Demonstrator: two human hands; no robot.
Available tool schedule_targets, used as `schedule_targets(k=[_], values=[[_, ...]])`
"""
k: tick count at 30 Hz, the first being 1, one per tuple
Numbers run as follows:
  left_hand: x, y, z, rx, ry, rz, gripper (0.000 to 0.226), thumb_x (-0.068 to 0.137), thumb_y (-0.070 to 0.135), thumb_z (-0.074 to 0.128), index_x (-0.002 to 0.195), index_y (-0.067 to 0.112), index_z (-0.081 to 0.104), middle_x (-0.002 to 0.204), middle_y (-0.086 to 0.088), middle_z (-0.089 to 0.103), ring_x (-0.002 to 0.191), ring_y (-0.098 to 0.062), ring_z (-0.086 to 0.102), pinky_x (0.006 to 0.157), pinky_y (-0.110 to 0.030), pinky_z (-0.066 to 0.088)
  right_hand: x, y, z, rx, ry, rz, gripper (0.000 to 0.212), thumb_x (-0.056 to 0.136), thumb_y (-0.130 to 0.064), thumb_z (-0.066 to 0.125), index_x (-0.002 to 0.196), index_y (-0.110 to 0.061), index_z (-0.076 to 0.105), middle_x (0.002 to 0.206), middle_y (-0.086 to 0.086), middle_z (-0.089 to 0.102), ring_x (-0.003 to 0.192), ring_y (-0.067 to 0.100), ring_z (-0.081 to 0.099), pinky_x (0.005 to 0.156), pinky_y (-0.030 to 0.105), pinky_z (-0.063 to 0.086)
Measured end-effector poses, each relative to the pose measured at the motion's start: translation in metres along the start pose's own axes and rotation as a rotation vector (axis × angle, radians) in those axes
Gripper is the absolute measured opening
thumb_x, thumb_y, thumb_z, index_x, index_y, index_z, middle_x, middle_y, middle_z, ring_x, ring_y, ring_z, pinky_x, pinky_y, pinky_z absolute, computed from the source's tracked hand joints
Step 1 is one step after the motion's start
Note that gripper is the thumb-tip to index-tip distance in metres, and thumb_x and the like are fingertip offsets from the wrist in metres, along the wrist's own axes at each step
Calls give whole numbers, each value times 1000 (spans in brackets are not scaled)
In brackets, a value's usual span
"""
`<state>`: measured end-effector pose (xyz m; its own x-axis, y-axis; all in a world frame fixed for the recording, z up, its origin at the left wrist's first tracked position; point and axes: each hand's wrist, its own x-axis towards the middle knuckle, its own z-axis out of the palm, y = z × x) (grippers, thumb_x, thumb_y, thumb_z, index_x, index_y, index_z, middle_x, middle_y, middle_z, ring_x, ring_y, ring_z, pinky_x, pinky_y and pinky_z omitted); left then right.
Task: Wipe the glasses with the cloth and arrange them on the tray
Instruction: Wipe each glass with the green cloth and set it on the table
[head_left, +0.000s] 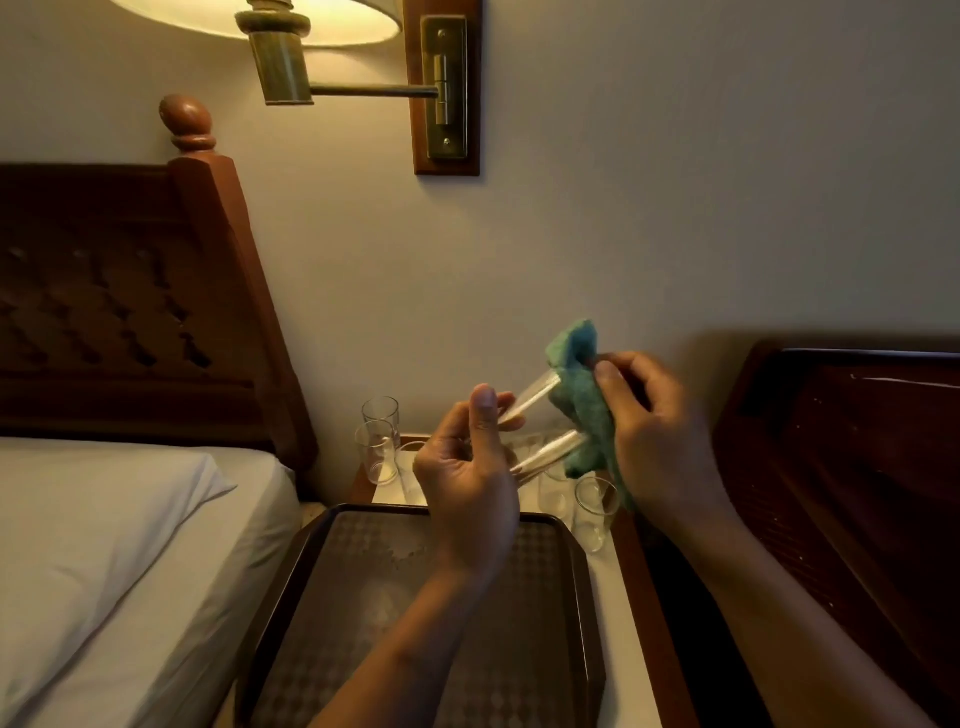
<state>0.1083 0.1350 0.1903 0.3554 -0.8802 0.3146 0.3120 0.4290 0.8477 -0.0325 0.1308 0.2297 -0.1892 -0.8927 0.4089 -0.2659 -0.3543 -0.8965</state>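
- A clear, smooth cylindrical glass (540, 422) is gripped near its base by the curled fingers and thumb of the left hand (467, 478) and held tilted above the tray's far edge.
- A fuzzy teal cloth (582, 405) is bunched over its mouth and pinched by the right hand (654, 431).
- The dark tray (332, 597), round-cornered and diamond-patterned, is set on a white-topped nightstand (618, 597).
- Clear tumblers (378, 447) are stood upright behind it.

Glass (535, 397): clear, smooth, shiny streaks along its wall. Cloth (584, 410): teal, fuzzy, matt. Tray (579, 597): dark, glossy smooth rim, matt woven-pattern floor. Spare glasses (378, 452) at the nightstand's back left corner: clear, glossy. Nightstand (615, 608): smooth white top, polished reddish wood at its right edge. Headboard (119, 291): carved dark wood, semi-gloss. Lamp arm (374, 92): brassy metal, shiny. Sheet (104, 545): white cloth, matt. Wall (675, 208): matt paint.
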Motion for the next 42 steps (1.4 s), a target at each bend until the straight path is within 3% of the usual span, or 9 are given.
schedule_targets(k=[4,7,12,15,19,22,33,39,42], values=[[-12,7,20,-2,102,-70,43,100,51,52,94,17,77,81,-11,78,67,-28,73,54,-36,57,-5,4,21,-36,194,-170,36,110,-36,43,77,-28,55,85,-1,54,77,14,57,63,24,46],[-8,9,25,-136,56,-515,53,105,55,45,96,7,67,67,-9,73,54,-24,69,41,-27,49,-5,1,26,7,333,-336,49,110,-38,45,63,-22,44,61,-6,44,59,20,46,55,40,38],[-9,6,11,-363,-217,-1046,49,108,50,38,114,5,57,72,-11,52,48,-21,51,32,-20,34,-4,2,17,-53,246,-420,65,110,-46,44,49,-25,39,46,-8,44,37,5,39,49,17,31],[-14,-1,6,-288,-284,-771,75,99,73,36,116,7,65,91,-19,71,58,-29,65,44,-29,51,5,6,10,13,243,-228,62,109,-40,45,51,-18,48,40,-7,42,32,2,39,39,15,27],[-30,-30,2,369,-359,192,56,103,64,36,138,24,54,108,3,71,93,-14,71,68,-29,59,16,7,12,-2,326,-110,66,110,-32,45,46,-18,41,39,-8,41,32,1,38,36,14,28],[-30,-33,8,378,-233,279,32,106,45,43,123,22,58,91,10,68,78,-8,68,58,-23,53,13,8,20,10,303,-55,68,109,-29,46,42,-19,45,38,-9,42,32,1,38,36,14,29],[-13,13,11,-396,-325,-996,54,106,49,35,121,4,61,73,-17,59,35,-10,39,30,-17,25,16,3,15,110,263,-195,61,108,-34,46,48,-24,47,41,-11,38,35,2,34,40,15,26],[-24,-1,13,272,-362,-40,53,105,60,35,110,22,72,82,-2,70,67,-15,67,53,-37,55,33,-12,6,-54,327,-177,65,106,-33,49,44,-20,37,38,-12,30,34,2,29,38,12,23],[-28,-13,16,410,-321,239,48,104,50,35,124,13,60,90,13,67,79,-6,66,61,-21,51,34,-21,8,-87,326,-190,65,106,-30,49,43,-19,34,36,-11,31,31,4,31,37,11,23]])
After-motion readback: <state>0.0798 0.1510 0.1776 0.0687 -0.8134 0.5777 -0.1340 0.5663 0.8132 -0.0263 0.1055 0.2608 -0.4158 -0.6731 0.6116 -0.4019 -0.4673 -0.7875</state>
